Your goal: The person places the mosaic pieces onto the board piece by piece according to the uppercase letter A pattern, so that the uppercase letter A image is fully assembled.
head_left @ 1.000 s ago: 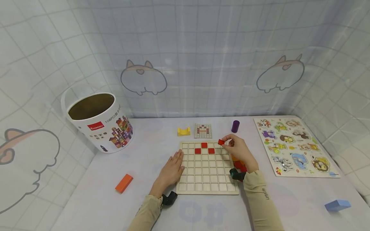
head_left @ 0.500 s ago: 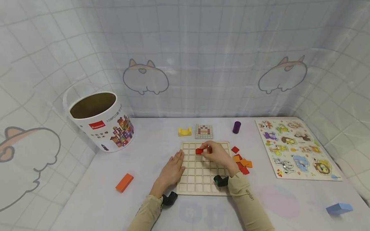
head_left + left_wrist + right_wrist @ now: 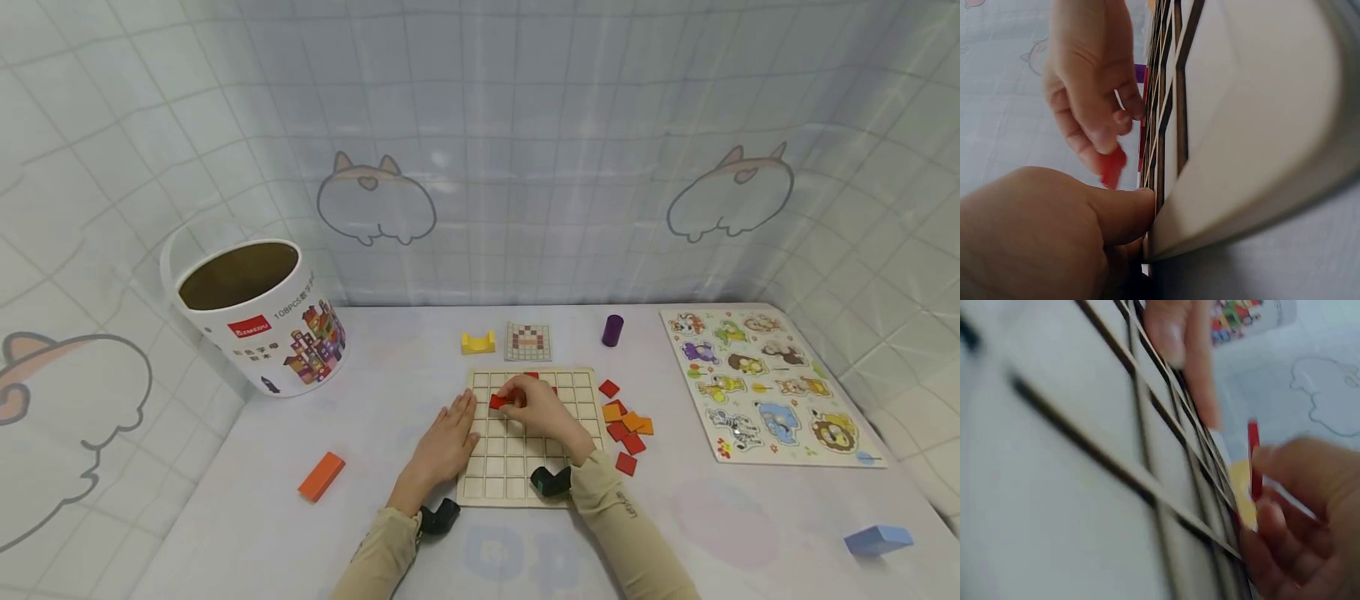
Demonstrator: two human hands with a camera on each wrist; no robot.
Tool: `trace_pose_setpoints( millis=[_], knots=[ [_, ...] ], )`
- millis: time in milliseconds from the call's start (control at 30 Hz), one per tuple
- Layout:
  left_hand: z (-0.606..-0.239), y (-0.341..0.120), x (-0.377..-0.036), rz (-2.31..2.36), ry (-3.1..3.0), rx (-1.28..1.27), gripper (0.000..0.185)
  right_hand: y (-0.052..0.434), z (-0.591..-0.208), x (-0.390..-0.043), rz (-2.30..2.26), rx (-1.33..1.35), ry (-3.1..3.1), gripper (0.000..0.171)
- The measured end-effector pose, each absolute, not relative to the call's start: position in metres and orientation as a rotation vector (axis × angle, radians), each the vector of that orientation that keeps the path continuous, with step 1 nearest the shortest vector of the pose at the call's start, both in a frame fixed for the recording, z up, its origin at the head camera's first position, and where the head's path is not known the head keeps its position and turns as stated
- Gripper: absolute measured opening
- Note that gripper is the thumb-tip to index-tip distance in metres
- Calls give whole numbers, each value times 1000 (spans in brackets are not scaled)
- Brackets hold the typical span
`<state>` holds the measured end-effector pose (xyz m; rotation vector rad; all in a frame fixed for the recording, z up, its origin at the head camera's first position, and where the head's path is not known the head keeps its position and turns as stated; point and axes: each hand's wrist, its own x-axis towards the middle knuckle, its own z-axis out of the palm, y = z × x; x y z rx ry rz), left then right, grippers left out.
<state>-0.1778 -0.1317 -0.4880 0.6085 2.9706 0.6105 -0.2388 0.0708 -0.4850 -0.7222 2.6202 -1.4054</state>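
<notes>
A wooden grid board (image 3: 525, 475) lies on the table. My left hand (image 3: 457, 421) rests flat on its left edge, fingers straight; in the left wrist view the thumb (image 3: 1125, 212) presses against the board's rim (image 3: 1235, 125). My right hand (image 3: 513, 398) hovers over the board's upper left part and pinches a small red tile (image 3: 498, 401), which also shows as the red tile (image 3: 1112, 167) and, edge-on, as the red tile (image 3: 1254, 459). Red tiles (image 3: 531, 376) in the top rows are partly hidden by this hand.
Loose red and orange tiles (image 3: 624, 423) lie right of the board. Behind it are a pattern card (image 3: 527, 341), a yellow block (image 3: 477, 342) and a purple cylinder (image 3: 612, 330). A bucket (image 3: 258, 317), an orange block (image 3: 322, 476), an animal puzzle (image 3: 757, 383) and a blue block (image 3: 877, 539) sit further out.
My right hand carried the red tile leftward from the board's upper right to its upper left, uncovering the loose tiles beside the board. My left hand stayed put.
</notes>
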Motion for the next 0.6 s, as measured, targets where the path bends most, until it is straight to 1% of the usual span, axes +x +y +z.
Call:
trace_pose_setpoints(
  millis=[167, 600],
  knots=[
    [-491, -131, -181, 544, 2970, 583, 57, 66, -491, -237, -1353, -733, 2673, 14],
    [-493, -132, -181, 537, 2974, 585, 58, 64, -488, -232, -1306, -803, 2685, 12]
  ],
)
